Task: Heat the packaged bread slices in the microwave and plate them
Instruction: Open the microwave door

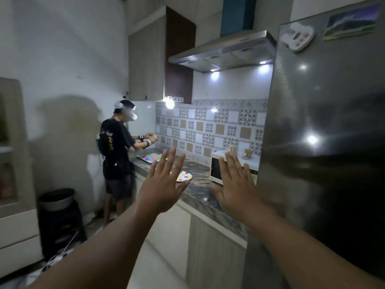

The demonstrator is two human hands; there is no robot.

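Note:
My left hand [163, 184] and my right hand [235, 184] are raised in front of me, fingers straight and spread, holding nothing. Behind my right hand a white microwave [216, 171] stands on the dark marble counter [200, 192], its door closed. A white plate with coloured dots [185, 176] lies on the counter between my hands. Small tan items [248, 154] sit on top of the microwave; I cannot tell what they are. No bread package is plainly visible.
A tall dark fridge [325, 142] fills the right side. Another person [117, 151] stands at the far end of the counter, hands busy over a second dotted plate [149, 157]. A dark stool with a basin [57, 207] stands on the left. A range hood [225, 53] hangs above.

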